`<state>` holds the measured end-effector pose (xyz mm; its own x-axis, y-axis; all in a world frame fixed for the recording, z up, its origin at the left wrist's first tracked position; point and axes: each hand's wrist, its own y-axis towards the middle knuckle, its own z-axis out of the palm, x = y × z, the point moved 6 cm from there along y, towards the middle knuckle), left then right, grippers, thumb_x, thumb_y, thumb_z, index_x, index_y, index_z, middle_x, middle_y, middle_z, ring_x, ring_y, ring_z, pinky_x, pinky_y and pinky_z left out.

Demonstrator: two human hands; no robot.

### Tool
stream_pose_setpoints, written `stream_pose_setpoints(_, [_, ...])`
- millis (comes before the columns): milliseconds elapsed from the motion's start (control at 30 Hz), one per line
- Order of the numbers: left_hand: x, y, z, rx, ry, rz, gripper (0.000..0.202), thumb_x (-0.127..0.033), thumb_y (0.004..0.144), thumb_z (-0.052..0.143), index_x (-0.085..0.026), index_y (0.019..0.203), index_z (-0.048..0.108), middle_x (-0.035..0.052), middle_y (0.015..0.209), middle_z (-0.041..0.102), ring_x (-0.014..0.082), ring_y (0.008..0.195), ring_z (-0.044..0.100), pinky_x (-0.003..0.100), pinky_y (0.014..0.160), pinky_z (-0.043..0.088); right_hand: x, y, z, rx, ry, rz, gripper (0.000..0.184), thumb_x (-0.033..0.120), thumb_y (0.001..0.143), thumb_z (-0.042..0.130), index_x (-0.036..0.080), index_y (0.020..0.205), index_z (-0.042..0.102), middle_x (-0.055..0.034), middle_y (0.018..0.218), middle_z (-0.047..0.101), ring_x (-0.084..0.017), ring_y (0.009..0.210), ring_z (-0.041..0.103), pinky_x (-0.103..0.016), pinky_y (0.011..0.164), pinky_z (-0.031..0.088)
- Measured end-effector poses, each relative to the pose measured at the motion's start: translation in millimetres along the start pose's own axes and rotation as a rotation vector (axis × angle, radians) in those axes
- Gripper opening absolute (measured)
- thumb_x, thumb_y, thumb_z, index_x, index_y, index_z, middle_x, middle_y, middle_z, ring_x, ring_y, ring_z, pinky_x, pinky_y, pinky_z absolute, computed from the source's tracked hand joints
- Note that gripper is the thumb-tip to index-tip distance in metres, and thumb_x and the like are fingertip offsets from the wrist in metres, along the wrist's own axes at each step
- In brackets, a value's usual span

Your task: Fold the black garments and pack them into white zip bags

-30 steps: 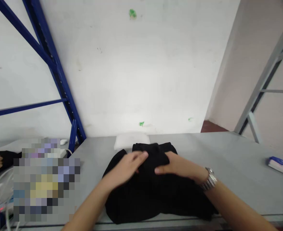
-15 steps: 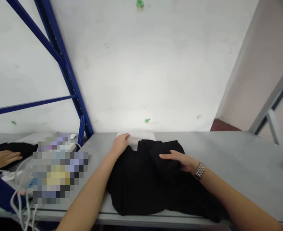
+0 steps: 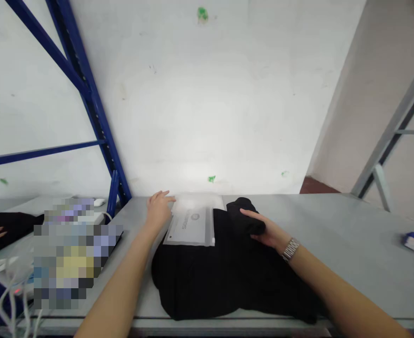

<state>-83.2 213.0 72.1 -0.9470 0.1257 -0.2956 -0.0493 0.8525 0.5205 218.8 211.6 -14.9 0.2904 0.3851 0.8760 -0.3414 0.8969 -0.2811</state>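
Black garment (image 3: pixel 207 277) lying on gray tabletop (image 3: pixel 344 234); clear zip bag (image 3: pixel 189 225) with printed insert sits on its upper end. Left hand (image 3: pixel 159 210) spread, just beside the bag's corner. Right hand (image 3: pixel 263 233) fingers together, pressed on the garment's bunched fold, no pinch.

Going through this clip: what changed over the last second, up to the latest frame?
The clear zip bag has moved from behind the black garment onto its far end, label up; the left hand has let go beside it. The right hand has moved onto a bunched fold. The garment's near part stayed put.
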Motion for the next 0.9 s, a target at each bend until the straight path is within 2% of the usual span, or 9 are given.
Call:
stream_pose_setpoints(67, [-21, -6, -1.0, -0.017, 0.028, -0.014, 0.029, -0.012, 0.083, 0.04, -0.019, 0.095, 0.065, 0.0088, 0.112, 0.065, 0.0241, 0.11, 0.054, 0.04, 0.096, 0.038, -3, 0, 4, 0.018, -0.023, 0.013, 0.025, 0.037, 0.072, 0.072, 0.019, 0.089, 0.067, -0.0006, 0.078, 0.069, -0.013, 0.068, 0.063, -0.023, 0.056, 0.051])
stream_pose_setpoints(167, [-72, -22, 11.5, 0.041, 0.062, 0.064, 0.03, -0.043, 0.086, 0.045, -0.02, 0.084, 0.064, 0.0063, 0.094, 0.066, 0.021, 0.092, 0.059, 0.032, 0.081, 0.045, -5, -1, 12, 0.07, -0.048, 0.01, 0.023, 0.035, 0.072, 0.073, 0.018, 0.086, 0.069, -0.0011, 0.076, 0.068, -0.014, 0.067, 0.062, -0.024, 0.056, 0.051])
stream_pose_setpoints(200, [-87, -28, 18.2, 0.067, 0.083, 0.095, 0.033, -0.049, 0.082, 0.05, -0.019, 0.081, 0.064, 0.007, 0.092, 0.065, 0.0229, 0.091, 0.059, 0.033, 0.081, 0.044, -5, -1, 14, 0.083, -0.051, 0.004, 0.021, 0.034, 0.072, 0.073, 0.018, 0.085, 0.069, -0.0008, 0.075, 0.067, -0.014, 0.067, 0.061, -0.024, 0.057, 0.051])
stream_pose_setpoints(267, [-105, -39, 30.6, 0.105, 0.129, 0.128, 0.033, -0.049, 0.077, 0.059, -0.016, 0.083, 0.064, 0.0109, 0.095, 0.063, 0.0273, 0.095, 0.057, 0.039, 0.083, 0.043, -4, -2, 17, 0.098, -0.052, -0.011, 0.017, 0.032, 0.072, 0.072, 0.019, 0.083, 0.07, 0.0001, 0.074, 0.067, -0.013, 0.067, 0.061, -0.023, 0.059, 0.051])
stream_pose_setpoints(367, [-98, -44, 40.2, 0.138, 0.187, 0.1, 0.022, -0.033, 0.082, 0.057, -0.012, 0.085, 0.064, 0.0135, 0.096, 0.062, 0.0282, 0.096, 0.056, 0.044, 0.084, 0.041, 1, -7, 19, 0.099, -0.044, -0.038, 0.013, 0.03, 0.073, 0.072, 0.02, 0.08, 0.07, 0.0017, 0.076, 0.068, -0.012, 0.071, 0.062, -0.021, 0.066, 0.051])
stream_pose_setpoints(500, [-82, -41, 37.5, 0.154, 0.168, 0.117, 0.013, -0.026, 0.087, 0.054, -0.014, 0.087, 0.061, 0.0049, 0.092, 0.063, 0.0218, 0.096, 0.058, 0.048, 0.093, 0.037, 10, -18, 26, 0.116, -0.048, -0.063, 0.014, 0.033, 0.075, 0.071, 0.02, 0.077, 0.069, 0.0021, 0.075, 0.069, -0.011, 0.068, 0.063, -0.02, 0.064, 0.052])
stream_pose_setpoints(633, [-102, -44, 26.8, 0.123, 0.028, 0.219, 0.016, -0.016, 0.088, 0.043, -0.017, 0.094, 0.058, 0.0049, 0.093, 0.065, 0.0198, 0.095, 0.059, 0.049, 0.106, 0.026, 9, -24, 37, 0.144, -0.082, -0.06, 0.017, 0.034, 0.074, 0.072, 0.019, 0.081, 0.068, -0.0004, 0.076, 0.071, -0.014, 0.068, 0.065, -0.023, 0.066, 0.054])
stream_pose_setpoints(767, [-117, -50, 15.2, 0.068, -0.131, 0.206, 0.026, -0.016, 0.092, 0.031, -0.016, 0.111, 0.049, 0.0053, 0.094, 0.066, 0.0172, 0.097, 0.061, 0.046, 0.108, 0.027, -2, -20, 38, 0.165, -0.168, -0.013, 0.019, 0.03, 0.072, 0.074, 0.018, 0.086, 0.068, -0.0029, 0.082, 0.071, -0.016, 0.073, 0.067, -0.026, 0.069, 0.054])
stream_pose_setpoints(900, [-123, -56, 12.9, 0.074, -0.247, 0.276, 0.024, -0.017, 0.092, 0.033, -0.017, 0.112, 0.047, 0.0076, 0.104, 0.065, 0.0187, 0.115, 0.054, 0.047, 0.109, 0.027, -8, -19, 34, 0.18, -0.199, 0.019, 0.013, 0.027, 0.07, 0.073, 0.021, 0.08, 0.067, -0.0008, 0.077, 0.07, -0.014, 0.067, 0.066, -0.023, 0.058, 0.052])
